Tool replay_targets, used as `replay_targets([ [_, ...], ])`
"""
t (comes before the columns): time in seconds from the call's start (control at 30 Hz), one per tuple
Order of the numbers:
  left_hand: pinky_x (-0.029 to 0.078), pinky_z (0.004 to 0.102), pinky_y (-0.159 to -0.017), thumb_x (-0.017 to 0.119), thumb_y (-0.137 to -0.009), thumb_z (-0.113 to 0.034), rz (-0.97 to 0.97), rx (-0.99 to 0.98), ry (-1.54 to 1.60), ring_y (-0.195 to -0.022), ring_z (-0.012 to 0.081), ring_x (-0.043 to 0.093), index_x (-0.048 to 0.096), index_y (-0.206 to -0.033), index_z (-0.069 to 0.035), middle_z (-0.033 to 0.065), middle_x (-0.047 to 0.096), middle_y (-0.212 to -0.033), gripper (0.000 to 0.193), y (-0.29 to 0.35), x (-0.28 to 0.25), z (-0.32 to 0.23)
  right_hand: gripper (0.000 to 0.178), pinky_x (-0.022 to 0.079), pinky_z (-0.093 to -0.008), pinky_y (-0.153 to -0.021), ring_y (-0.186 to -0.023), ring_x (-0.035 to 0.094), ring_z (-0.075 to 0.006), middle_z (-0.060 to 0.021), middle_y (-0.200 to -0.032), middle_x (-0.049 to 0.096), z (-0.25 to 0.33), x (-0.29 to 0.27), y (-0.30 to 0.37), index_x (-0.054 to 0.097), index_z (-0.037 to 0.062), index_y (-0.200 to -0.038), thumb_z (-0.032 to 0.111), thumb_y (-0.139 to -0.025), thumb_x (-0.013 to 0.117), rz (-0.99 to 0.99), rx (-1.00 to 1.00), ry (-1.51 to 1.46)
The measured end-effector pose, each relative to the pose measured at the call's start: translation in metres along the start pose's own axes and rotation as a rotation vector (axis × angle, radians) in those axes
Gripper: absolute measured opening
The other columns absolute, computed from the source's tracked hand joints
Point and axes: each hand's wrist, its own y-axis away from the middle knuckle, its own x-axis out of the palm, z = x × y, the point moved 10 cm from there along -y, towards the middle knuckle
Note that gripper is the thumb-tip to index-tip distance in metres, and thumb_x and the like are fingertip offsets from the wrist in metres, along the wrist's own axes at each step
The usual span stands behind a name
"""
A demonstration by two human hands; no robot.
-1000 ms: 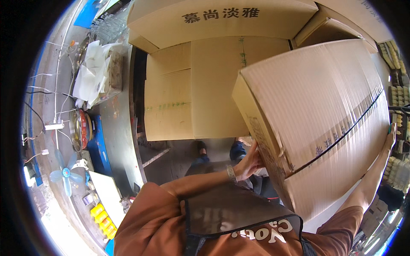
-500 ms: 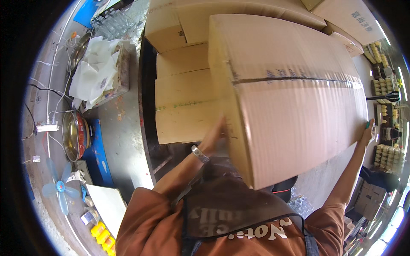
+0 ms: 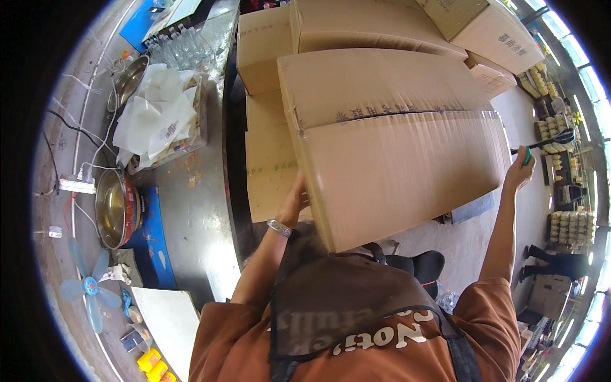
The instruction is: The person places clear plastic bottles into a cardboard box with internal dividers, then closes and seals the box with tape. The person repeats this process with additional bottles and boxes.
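Note:
A large brown cardboard box point(image 3: 401, 172) sits tilted in front of me, with a dark seam across its upper face. My left hand point(image 3: 294, 202), with a bracelet on its wrist, presses against the box's left side. Part of its fingers is hidden behind the box edge. Just beyond the right edge is my right hand point(image 3: 519, 170), its fingers curled around a small teal-green thing point(image 3: 527, 156) whose kind I cannot make out. A dark elongated object point(image 3: 559, 139) shows beside it; whether the hand holds that is unclear.
Other cardboard boxes point(image 3: 375, 25) are stacked behind and to the left. A metal table point(image 3: 197, 216) at left bears a tray of white sheets point(image 3: 156, 114) and glass bottles point(image 3: 181, 48). A blue fan point(image 3: 90, 286) stands far left; shelves point(image 3: 569, 226) line the right.
In the picture, the box has shifted left, and its near edge appears higher. My right hand has come up and away from its lower right corner. The left hand remains at its left side.

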Motion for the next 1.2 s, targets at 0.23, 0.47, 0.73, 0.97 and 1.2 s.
replay_targets([
  [0.23, 0.032, 0.0399, -0.113, 0.045, -0.103, -0.046, -0.522, 0.672, -0.22, -0.135, 0.0254, 0.045, 0.048, -0.142, -0.002, 0.0146, 0.049, -0.145, 0.059, 0.11, 0.02, -0.159, 0.031, 0.049, -0.0254, -0.062, -0.067, 0.054, -0.0087, -0.0025, -0.083, 0.064, 0.093, 0.067, 0.03, 0.061, 0.0046, -0.122, 0.025, -0.098, 0.058, 0.456, -0.092, -0.278],
  [0.47, 0.032, 0.0425, -0.114, 0.051, -0.102, -0.04, -0.3, 0.967, -0.454, -0.137, 0.0298, 0.043, 0.048, -0.139, 0.002, 0.0187, 0.046, -0.147, 0.056, 0.187, 0.13, -0.232, 0.026, 0.051, -0.0265, -0.069, -0.076, 0.063, -0.0119, -0.0073, -0.09, 0.071, 0.142, -0.004, -0.012, 0.063, 0.0002, -0.119, 0.015, -0.098, 0.058, 0.431, -0.09, -0.587],
  [0.73, 0.049, 0.0362, -0.093, 0.045, -0.102, -0.05, 0.336, 0.677, 0.19, -0.087, 0.016, 0.062, 0.047, -0.138, 0.002, 0.0055, 0.065, -0.09, 0.063, 0.205, 0.171, -0.238, 0.028, 0.049, -0.0216, -0.064, -0.071, 0.06, -0.0066, -0.0061, -0.094, 0.074, 0.133, -0.167, -0.025, 0.065, 0.0023, -0.12, 0.022, -0.101, 0.058, 0.115, -0.227, -0.646],
  [0.97, 0.046, 0.0257, -0.083, 0.064, -0.084, -0.065, 0.451, 0.54, -0.588, -0.076, 0.0068, 0.048, 0.064, -0.119, 0.006, 0.001, 0.053, -0.084, 0.079, 0.232, 0.255, -0.237, 0.033, 0.05, -0.0228, -0.064, -0.069, 0.058, -0.0079, -0.0066, -0.1, 0.072, 0.011, -0.201, -0.04, 0.064, 0.0024, -0.123, 0.026, -0.101, 0.058, 0.088, 0.145, -0.634],
  [1.2, 0.029, 0.036, -0.115, 0.074, -0.081, -0.053, 0.649, 0.247, -0.928, -0.14, 0.0254, 0.038, 0.025, -0.152, 0.006, 0.0178, 0.038, -0.152, 0.105, 0.252, 0.333, -0.219, 0.022, 0.051, -0.027, -0.056, -0.06, 0.056, -0.01, -0.0075, -0.091, 0.071, -0.212, -0.082, -0.003, 0.063, 0.0026, -0.112, 0.017, -0.096, 0.055, 0.279, 0.582, -0.569],
])
